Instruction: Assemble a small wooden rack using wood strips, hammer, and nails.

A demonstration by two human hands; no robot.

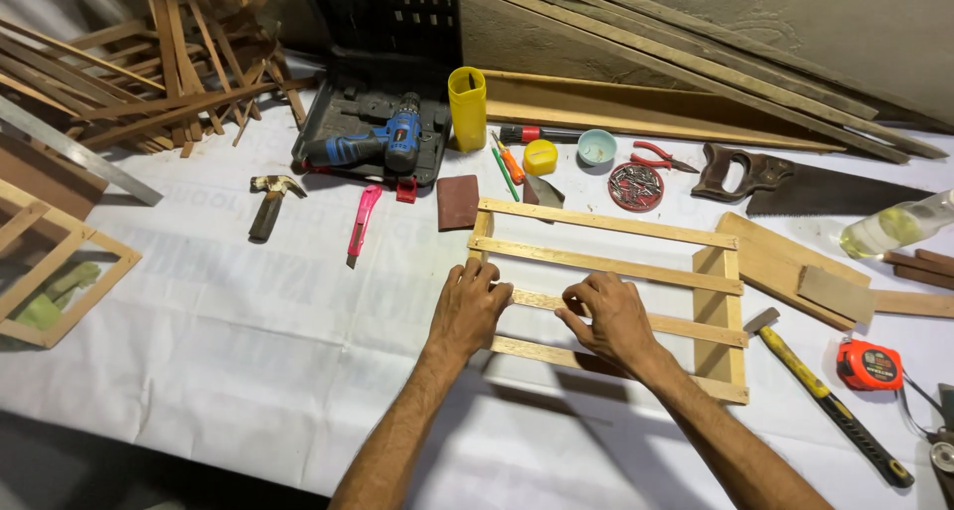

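A small rack of pale wooden slats (608,261) lies flat on the white sheet, four thin slats across two upright pieces. My left hand (467,306) rests on the rack's left end, fingers curled over the third slat. A little to the right, my right hand (611,316) pinches the same slat (696,326) between thumb and fingers. Both forearms reach in from the bottom edge.
A yellow-handled hammer (830,401) and orange tape measure (870,364) lie at right, a handsaw (795,182) behind. Blue drill in its case (373,142), claw hammer (270,202), pink knife (362,222), sandpaper (457,202) and a nail tray (636,186) lie beyond. Another wooden frame (60,271) sits left.
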